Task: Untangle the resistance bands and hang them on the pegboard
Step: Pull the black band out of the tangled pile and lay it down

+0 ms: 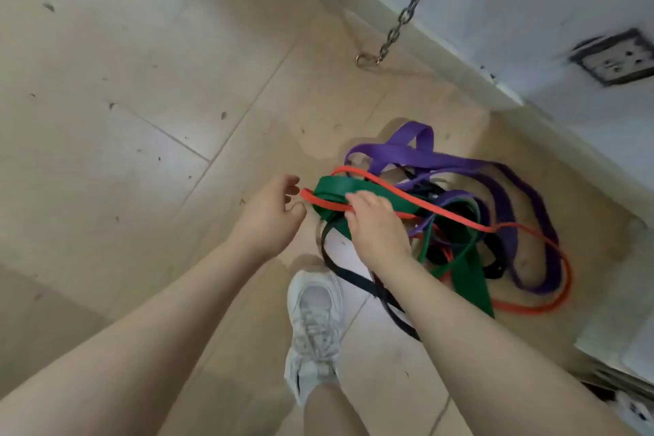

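Note:
A tangle of resistance bands lies on the tiled floor by the wall: a wide purple band (424, 156), a wide green band (339, 188), a thin red band (531, 308) and a black band (354, 280). My right hand (375, 226) rests on the lifted green band, fingers curled over it and the red band's loop. Just left of that loop hovers my left hand (272, 216), its fingers loosely curled and holding nothing. No pegboard is in view.
A metal chain (407, 14) with a ring hangs near the white wall. A wall socket (615, 58) sits at the right. My white sneaker (315, 326) stands on the floor below the hands. Bare tiles spread to the left.

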A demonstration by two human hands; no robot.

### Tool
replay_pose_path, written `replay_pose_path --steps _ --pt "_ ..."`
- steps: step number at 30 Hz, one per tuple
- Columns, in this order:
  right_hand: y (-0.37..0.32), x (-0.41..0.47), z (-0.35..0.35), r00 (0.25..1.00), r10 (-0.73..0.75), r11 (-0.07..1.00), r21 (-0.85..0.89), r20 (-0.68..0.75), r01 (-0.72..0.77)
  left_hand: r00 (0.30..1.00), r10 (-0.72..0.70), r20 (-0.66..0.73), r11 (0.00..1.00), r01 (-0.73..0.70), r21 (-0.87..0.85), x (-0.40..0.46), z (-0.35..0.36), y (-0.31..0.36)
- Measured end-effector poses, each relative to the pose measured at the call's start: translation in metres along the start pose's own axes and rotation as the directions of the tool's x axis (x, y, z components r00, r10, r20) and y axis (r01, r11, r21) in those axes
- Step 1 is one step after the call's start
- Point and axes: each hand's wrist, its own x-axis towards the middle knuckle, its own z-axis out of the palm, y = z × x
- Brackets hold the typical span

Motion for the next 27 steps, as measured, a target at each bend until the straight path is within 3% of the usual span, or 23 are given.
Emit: replay_pose_path --steps 6,12,16,20,23,27 --pt "0.011 0.058 0.053 0.977 -0.034 0.994 -0.104 -0.212 0.012 0.996 0.065 -0.066 0.998 -0.064 0.018 0.038 0.030 -0.069" --pt "0.017 0.050 0.059 0.972 -0.107 0.943 -0.330 -0.207 0.034 0.984 0.175 -0.027 0.985 -0.174 0.017 0.040 0.039 -0.084" --pt "0.010 0.008 0.054 0.977 -0.088 0.995 -0.066 -0.196 0.076 0.907 0.396 0.140 0.915 -0.402 0.015 0.014 0.044 -0.085" --pt "-0.002 -0.046 0.040 0.936 -0.209 0.951 0.165 -0.285 0.263 0.822 0.556 0.122 0.824 -0.564 0.049 -0.014 0.040 -0.084" --pt "-0.020 -0.072 0.032 0.915 -0.245 0.857 0.370 -0.321 0.359 0.800 0.592 0.095 0.804 -0.580 -0.131 -0.031 0.030 -0.081" --pt "-0.057 -0.074 0.021 0.906 -0.308 0.723 0.546 -0.292 0.422 0.847 0.530 -0.052 0.784 -0.512 -0.352 -0.057 -0.001 -0.094"
